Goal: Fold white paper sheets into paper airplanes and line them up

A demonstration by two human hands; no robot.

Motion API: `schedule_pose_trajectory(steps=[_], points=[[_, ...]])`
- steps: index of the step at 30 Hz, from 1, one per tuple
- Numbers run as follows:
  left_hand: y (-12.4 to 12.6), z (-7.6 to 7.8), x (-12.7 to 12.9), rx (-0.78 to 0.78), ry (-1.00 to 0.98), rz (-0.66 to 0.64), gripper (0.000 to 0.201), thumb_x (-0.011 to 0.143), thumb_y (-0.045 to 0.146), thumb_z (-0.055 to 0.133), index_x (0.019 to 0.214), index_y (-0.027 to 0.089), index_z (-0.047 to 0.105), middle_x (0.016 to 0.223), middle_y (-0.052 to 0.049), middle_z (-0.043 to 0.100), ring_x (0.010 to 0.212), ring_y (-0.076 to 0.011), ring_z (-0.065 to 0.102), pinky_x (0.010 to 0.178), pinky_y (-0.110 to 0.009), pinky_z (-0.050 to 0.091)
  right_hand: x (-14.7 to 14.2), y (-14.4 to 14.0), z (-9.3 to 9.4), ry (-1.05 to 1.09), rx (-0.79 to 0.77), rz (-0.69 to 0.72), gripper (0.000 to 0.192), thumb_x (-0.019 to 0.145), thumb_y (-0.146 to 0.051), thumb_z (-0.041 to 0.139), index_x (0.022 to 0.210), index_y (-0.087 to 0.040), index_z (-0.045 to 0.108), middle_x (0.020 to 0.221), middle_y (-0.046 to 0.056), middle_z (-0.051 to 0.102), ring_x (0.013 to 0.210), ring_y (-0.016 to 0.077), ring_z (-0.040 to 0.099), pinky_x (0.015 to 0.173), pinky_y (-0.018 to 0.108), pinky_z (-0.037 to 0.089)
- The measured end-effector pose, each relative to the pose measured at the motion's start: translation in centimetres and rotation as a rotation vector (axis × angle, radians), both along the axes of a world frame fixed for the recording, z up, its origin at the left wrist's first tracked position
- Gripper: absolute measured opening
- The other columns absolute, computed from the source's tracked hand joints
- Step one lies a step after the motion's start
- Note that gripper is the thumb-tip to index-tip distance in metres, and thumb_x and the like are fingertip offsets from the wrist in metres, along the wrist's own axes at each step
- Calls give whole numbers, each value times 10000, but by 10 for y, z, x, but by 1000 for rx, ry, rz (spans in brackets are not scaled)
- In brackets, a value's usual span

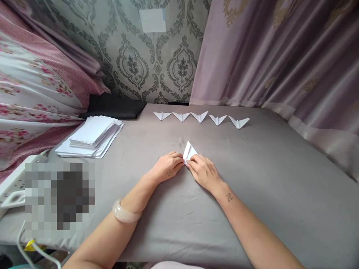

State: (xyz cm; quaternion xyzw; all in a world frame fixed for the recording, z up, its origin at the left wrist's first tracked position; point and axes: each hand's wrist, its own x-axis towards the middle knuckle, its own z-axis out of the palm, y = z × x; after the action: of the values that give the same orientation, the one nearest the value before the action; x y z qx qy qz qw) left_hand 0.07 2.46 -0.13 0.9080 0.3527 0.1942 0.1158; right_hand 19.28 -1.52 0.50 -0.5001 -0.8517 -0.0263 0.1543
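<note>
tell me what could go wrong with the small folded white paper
Uneven pressure from the left hand and right hand could skew the small folded white paper between them. The creased grey cloth underneath might shift, softening folds. The uneven stack of white paper sheets could slide if bumped.

Single head-worn view, facing forward and down, fairly near the hands (pixel 204 172), across the surface (pixel 280 175) toward a patterned wall (pixel 155 56)

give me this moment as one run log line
left hand: on folded paper | right hand: on folded paper | beyond: five paper planes in row | far left: paper stack
</note>
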Motion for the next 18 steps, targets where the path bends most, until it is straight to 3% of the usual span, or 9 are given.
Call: schedule_pose_trajectory(steps=[8,18], points=[[1,-4,2,-92,-59,84,240,945,219,452,921,212,691,1040,-33,691,941,-170,606,766,-261,499,-3,0,-1,75,-13,-53,242,962,-265,453,894,-215,680,876,47,642,818,178,540,722,303,396],[4,-4,11,-294,-218,259,133,850,189,564,800,209,685,941,-26,682,895,-179,612,726,-260,478,-8,7,-4,475,-203,-258,147,874,-270,582,791,-222,694,880,36,634,842,173,589,726,274,448]])
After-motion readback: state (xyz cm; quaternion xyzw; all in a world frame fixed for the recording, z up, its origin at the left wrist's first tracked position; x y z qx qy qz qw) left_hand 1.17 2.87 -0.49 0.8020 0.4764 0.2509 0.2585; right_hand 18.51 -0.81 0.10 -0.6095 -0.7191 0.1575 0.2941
